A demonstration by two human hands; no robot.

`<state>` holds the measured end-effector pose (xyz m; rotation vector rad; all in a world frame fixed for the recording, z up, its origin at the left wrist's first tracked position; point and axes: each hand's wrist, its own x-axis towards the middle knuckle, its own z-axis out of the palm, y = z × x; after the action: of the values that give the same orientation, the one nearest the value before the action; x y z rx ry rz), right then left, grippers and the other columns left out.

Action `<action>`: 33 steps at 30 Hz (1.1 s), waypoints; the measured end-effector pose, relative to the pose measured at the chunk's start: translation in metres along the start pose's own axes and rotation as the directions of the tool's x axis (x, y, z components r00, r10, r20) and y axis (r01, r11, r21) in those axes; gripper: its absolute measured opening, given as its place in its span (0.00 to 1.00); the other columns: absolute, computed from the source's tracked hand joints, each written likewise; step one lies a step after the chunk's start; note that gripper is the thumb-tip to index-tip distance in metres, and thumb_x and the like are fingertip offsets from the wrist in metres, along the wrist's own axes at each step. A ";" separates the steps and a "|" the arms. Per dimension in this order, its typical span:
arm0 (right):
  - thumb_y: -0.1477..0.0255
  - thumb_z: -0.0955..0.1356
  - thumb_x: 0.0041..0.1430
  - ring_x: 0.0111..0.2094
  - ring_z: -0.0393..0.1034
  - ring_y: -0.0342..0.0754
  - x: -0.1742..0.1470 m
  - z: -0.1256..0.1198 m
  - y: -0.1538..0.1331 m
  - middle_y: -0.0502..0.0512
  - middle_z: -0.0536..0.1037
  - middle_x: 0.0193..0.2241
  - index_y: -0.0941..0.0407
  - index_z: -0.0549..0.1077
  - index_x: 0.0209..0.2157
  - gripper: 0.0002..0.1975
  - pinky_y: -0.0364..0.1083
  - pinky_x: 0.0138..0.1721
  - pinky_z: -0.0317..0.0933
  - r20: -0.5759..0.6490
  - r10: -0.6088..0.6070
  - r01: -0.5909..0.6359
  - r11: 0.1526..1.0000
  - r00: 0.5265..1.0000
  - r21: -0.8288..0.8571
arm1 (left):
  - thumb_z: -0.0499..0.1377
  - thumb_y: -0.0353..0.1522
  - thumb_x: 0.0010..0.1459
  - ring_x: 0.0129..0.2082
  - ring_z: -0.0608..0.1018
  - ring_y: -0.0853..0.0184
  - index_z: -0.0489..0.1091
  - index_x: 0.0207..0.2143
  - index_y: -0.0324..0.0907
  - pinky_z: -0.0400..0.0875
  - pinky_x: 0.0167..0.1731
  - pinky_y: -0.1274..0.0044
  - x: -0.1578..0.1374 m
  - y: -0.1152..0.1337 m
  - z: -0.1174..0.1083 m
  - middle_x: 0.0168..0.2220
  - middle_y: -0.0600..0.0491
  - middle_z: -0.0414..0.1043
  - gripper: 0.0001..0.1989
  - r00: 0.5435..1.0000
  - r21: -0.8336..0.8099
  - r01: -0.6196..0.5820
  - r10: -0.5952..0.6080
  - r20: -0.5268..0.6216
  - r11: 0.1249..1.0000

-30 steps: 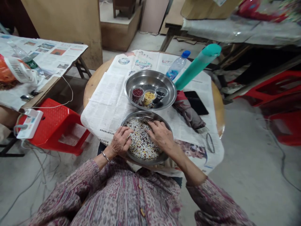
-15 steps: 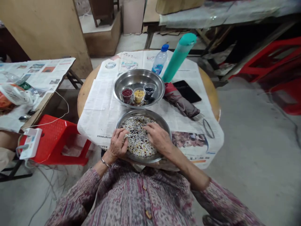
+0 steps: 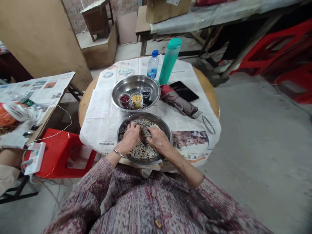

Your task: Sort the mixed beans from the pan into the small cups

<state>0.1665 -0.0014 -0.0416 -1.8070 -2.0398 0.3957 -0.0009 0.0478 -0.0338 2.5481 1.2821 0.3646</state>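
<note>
A steel bowl (image 3: pixel 169 129) at the table's near edge holds a mix of white grains (image 3: pixel 143 151) with dark, yellow and red beans. My left hand (image 3: pixel 131 136) is over the left side of the mix, its fingers loosely apart and partly blurred. On the right side, my right hand (image 3: pixel 158 139) touches the mix, with the thumb apart from the bent fingers. Just beyond stands a larger steel basin (image 3: pixel 125 84). Inside it are small clear cups of red beans (image 3: pixel 124 98), yellow beans (image 3: pixel 136 98) and black beans (image 3: pixel 146 94), with loose beans at the bottom.
On the newspaper-covered round table (image 3: pixel 95 120) stand a water bottle (image 3: pixel 153 65) and a teal bottle (image 3: pixel 170 61). A folded umbrella (image 3: pixel 177 102) and a black tablet (image 3: pixel 184 91) lie to the right. A red stool (image 3: pixel 57 162) with a power strip (image 3: pixel 35 158) is at left.
My left hand has moved from the bowl's near-left rim up and inward over the mix. My right hand is still on the right side. The camera view has shifted.
</note>
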 end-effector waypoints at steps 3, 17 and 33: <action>0.75 0.63 0.55 0.43 0.72 0.54 0.009 0.003 -0.004 0.63 0.80 0.41 0.59 0.75 0.42 0.14 0.48 0.45 0.63 0.028 0.052 -0.055 0.992 0.998 0.116 | 0.55 0.20 0.51 0.44 0.74 0.56 0.67 0.39 0.39 0.73 0.48 0.63 0.006 0.010 0.002 0.41 0.44 0.70 0.13 0.999 -0.078 -0.031 0.034 0.038 0.996; 0.83 0.62 0.58 0.45 0.70 0.49 -0.048 -0.009 -0.032 0.57 0.79 0.40 0.55 0.76 0.38 0.14 0.48 0.49 0.63 0.178 -0.337 0.311 0.937 0.925 0.159 | 0.53 0.23 0.60 0.41 0.73 0.61 0.65 0.37 0.43 0.71 0.44 0.70 -0.074 0.010 -0.058 0.39 0.50 0.70 0.07 0.970 0.002 -0.192 0.189 0.154 0.981; 0.84 0.61 0.58 0.47 0.67 0.54 -0.045 -0.007 -0.003 0.59 0.78 0.44 0.57 0.76 0.43 0.17 0.50 0.49 0.63 -0.177 -0.075 0.069 0.997 0.981 -0.040 | 0.59 0.30 0.63 0.47 0.73 0.59 0.69 0.46 0.42 0.73 0.46 0.68 -0.021 0.024 -0.028 0.46 0.48 0.69 0.09 0.992 0.113 -0.091 0.080 0.101 0.989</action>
<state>0.1715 -0.0468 -0.0386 -1.7157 -1.9905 0.1724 -0.0050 0.0207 -0.0015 2.6893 1.1954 0.1858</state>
